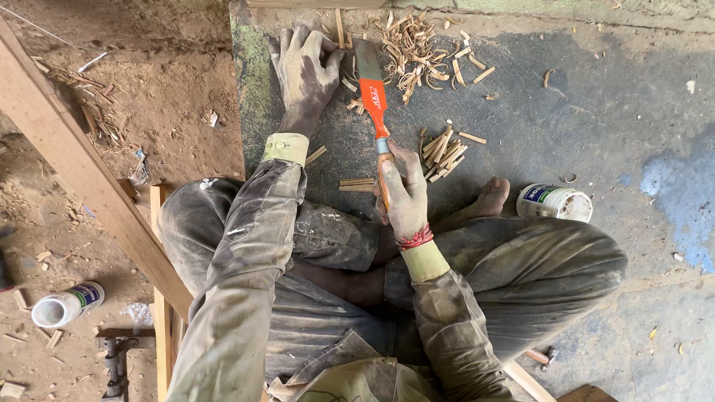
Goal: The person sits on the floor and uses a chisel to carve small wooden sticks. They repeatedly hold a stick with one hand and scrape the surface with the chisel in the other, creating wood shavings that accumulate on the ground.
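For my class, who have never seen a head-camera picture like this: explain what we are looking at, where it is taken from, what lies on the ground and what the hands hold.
There is one picture, taken by a camera on the person's head, looking straight down. So you see their own arms, crossed legs and a bare foot. The person sits on a dark slab beside sandy ground. The right hand grips the handle of a chisel with an orange shank, its blade pointing away. The left hand presses flat on the slab next to the blade. Around lie curled wood shavings, a small pile of split sticks and a white tub. A wooden plank slants at the left, near a white bottle.
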